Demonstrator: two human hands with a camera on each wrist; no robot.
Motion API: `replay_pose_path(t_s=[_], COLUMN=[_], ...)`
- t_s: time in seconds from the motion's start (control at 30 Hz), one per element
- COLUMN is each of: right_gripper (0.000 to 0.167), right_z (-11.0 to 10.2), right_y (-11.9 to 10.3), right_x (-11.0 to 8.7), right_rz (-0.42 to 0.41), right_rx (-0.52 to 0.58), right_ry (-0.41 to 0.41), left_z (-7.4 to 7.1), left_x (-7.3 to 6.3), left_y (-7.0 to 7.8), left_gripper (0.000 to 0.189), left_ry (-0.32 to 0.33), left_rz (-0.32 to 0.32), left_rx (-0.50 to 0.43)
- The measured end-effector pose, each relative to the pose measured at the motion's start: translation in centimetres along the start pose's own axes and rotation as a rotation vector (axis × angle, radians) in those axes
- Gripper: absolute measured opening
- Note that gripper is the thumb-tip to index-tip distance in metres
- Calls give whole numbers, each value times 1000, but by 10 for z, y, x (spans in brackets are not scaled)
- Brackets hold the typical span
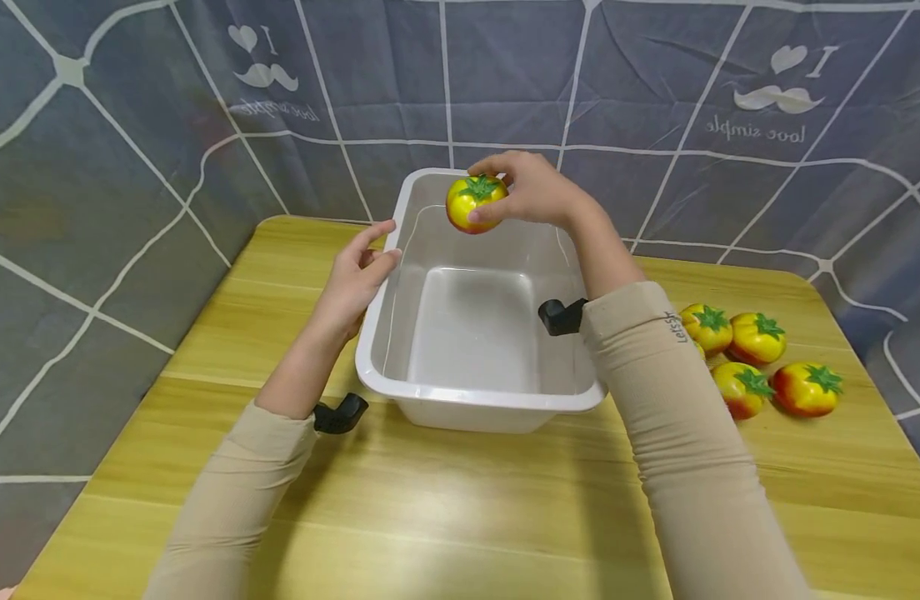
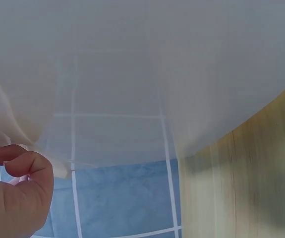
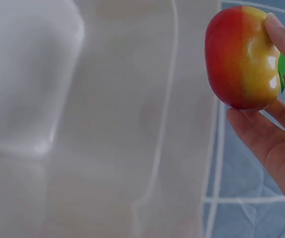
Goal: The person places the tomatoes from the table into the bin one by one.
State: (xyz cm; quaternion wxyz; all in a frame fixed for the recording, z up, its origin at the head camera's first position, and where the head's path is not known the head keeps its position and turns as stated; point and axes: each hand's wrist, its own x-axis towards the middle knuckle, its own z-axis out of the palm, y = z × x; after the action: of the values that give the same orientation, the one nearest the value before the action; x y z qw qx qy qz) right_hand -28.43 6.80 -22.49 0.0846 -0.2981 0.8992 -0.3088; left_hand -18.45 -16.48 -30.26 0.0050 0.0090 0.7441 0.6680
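Observation:
A white plastic basin (image 1: pixel 475 333) stands on the wooden table, with nothing in its visible bottom. Over its far end, my right hand (image 1: pixel 531 187) holds a yellow-and-red artificial tomato (image 1: pixel 477 202) with a green leafy top. The right wrist view shows the tomato (image 3: pixel 244 59) pinched between thumb and fingers, its red side toward the basin. At the left rim is my left hand (image 1: pixel 355 275), its thumb and forefinger gripping the edge. In the left wrist view, the left hand (image 2: pixel 21 191) has curled fingers at the rim; part of it is cut off.
Several more artificial tomatoes (image 1: pixel 807 389) lie on the table (image 1: pixel 460 517) to the right, partly hidden by the right sleeve (image 1: pixel 685 433). A grey curtain (image 1: pixel 505 83) with white lines hangs behind and beside the table. Black wrist pieces (image 1: pixel 340 414) stick out at both cuffs.

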Motion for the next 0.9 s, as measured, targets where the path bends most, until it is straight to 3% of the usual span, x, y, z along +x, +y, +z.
replay_pose_path(t_s=[0.2,0.4,0.67,0.9], right_gripper=[58,58,64,63], right_z=[19,20,3,-32], right_y=[2,2,-1,-4], right_x=[1,0,-12,-40], right_rz=[-5,-2,31,42], right_rx=[14,2,31,19], right_ry=[-35,-35,63,128], left_z=[5,7,6,0], left_x=[-3,-3,-1,-1], left_y=[0,0,0,2], left_gripper=[50,50,51,52], left_ry=[-3,-3,-9,-9], left_rz=[-18,-14,-17,2], left_rx=[-20,-30,-11,14])
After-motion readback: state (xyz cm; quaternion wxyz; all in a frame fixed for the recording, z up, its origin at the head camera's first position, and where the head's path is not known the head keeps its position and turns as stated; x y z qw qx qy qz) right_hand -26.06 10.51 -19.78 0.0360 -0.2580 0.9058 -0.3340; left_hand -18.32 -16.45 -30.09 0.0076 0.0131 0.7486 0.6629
